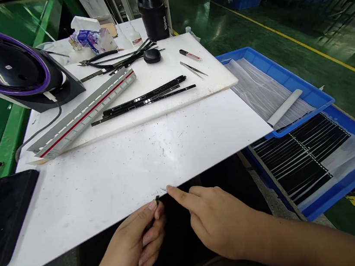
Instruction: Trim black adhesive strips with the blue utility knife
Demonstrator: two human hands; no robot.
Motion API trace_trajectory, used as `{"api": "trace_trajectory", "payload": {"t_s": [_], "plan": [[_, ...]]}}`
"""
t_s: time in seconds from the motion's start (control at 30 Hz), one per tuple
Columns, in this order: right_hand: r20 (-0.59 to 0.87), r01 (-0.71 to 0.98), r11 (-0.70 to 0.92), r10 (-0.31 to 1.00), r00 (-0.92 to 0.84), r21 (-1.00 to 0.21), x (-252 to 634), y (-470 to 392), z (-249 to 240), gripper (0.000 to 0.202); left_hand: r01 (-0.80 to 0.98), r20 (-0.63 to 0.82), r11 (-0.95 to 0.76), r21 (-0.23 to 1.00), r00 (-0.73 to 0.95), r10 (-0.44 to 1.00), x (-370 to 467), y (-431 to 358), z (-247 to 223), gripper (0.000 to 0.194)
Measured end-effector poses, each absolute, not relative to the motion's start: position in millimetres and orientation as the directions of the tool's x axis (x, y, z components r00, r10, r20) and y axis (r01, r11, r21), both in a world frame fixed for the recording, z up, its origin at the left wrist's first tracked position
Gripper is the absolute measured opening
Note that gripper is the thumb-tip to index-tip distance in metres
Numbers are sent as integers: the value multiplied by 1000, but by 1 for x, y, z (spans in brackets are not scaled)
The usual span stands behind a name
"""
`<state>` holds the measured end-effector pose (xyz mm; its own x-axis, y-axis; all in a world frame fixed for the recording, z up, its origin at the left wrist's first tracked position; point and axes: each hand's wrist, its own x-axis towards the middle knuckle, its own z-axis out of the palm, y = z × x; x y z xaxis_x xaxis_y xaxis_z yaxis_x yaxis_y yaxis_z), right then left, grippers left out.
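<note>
At the table's front edge, my left hand [142, 238] pinches a thin black strip [157, 198] between thumb and fingers. Only the strip's short end shows above the fingertips; much of its length is hidden by the hand. To its right is my right hand [218, 219], index finger stretched forward and the other fingers curled under. A fine pointed tip [163, 190] sticks out just past that index fingertip, close to the strip's end. The body of the pointed tool is hidden in the hand. More black strips [146, 97] lie on a white foam board [211, 69].
A grey train-car shell [86, 114] with a red stripe leans across the board's left side. Tweezers [193, 69], a small knife [190, 55] and pliers [98, 57] lie farther back. A fan [8, 63] stands left, a phone [8, 216] below it. Blue trays [309, 93] sit right.
</note>
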<state>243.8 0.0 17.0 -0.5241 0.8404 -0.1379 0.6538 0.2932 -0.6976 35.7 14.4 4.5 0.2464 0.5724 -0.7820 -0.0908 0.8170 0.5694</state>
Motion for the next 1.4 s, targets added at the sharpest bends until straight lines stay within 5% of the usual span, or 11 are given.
{"api": "trace_trajectory", "payload": {"t_s": [0.7, 0.97, 1.4], "plan": [[-170, 567, 276, 774, -610, -776, 251, 16, 17, 63, 23, -807, 826, 563, 230, 544, 33, 19, 6, 46], [-161, 641, 375, 769, -619, -669, 249, 14, 18, 65, 46, -806, 818, 574, 208, 554, 36, 18, 5, 47], [-141, 532, 307, 752, -644, -789, 253, 16, 21, 62, 71, -808, 815, 575, 202, 553, 36, 18, 7, 49]]}}
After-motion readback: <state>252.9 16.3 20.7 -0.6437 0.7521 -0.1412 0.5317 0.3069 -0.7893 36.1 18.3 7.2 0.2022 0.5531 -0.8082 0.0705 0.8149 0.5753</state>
